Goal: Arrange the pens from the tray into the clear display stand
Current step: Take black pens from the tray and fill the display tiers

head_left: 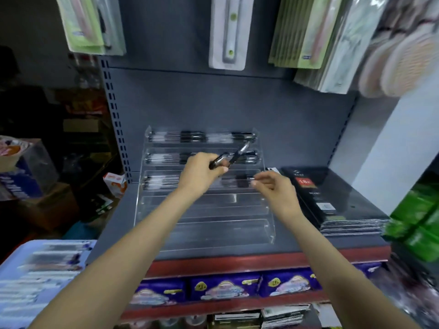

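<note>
Head view, looking forward and down along two bare forearms that reached toward a grey shop shelf (308, 243). Nearest, at the lower left, a pale blue tray (14, 264) held rows of pens (54, 260), blurred by motion. Below the shelf's red front edge sat purple packaged goods (225, 287).

On the shelf stood the clear display stand (204, 210), a stepped acrylic rack with several tiers. Its two lowest tiers looked bare; the third tier up held pens on its left part and a few dark ones near the right hand. The two highest tiers were filled with black and clear pens lying sideways.

The left hand (202, 173) hovered over the middle of the stand, its fingers curled around a small bundle of black pens (229, 156) that pointed up and to the right. The right hand (270, 184) was just beside it, over the right end of the third tier, its thumb and fingertips pinched on what seemed to be the end of a pen; blur made the detail hard to read.

Right of the stand lay a stack of black packets (332, 200) with a red label. Farther back rose the grey back panel (213, 100), with hanging packaged goods (228, 32) above.
</note>
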Demonstrator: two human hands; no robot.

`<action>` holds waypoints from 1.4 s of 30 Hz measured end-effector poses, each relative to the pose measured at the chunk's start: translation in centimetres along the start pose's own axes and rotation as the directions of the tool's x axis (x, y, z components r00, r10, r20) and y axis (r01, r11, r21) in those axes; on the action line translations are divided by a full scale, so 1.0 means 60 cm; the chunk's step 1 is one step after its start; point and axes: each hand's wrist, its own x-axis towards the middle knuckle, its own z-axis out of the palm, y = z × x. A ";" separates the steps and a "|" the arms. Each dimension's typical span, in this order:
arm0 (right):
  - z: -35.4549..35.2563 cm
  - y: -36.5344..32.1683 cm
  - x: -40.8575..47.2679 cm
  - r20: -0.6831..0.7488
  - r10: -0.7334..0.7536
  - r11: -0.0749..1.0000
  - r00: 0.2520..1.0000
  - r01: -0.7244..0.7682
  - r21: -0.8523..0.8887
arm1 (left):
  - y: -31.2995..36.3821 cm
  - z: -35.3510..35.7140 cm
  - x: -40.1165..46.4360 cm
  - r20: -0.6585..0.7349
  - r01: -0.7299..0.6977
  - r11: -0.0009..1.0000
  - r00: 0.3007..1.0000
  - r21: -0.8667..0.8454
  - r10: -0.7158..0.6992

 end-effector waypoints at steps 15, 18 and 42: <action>-0.033 0.042 0.065 0.131 0.122 0.981 0.984 -0.099 -0.168 | -0.004 0.053 0.066 0.212 -0.052 0.883 0.976 0.466 -0.055; -0.031 0.044 0.067 0.115 0.122 0.980 0.986 -0.101 -0.168 | -0.005 0.054 0.069 0.236 -0.054 0.895 0.970 0.443 -0.058; -0.028 0.049 0.065 0.076 0.121 0.978 0.990 -0.106 -0.178 | -0.011 0.090 0.061 0.282 -0.238 0.946 0.944 0.221 0.171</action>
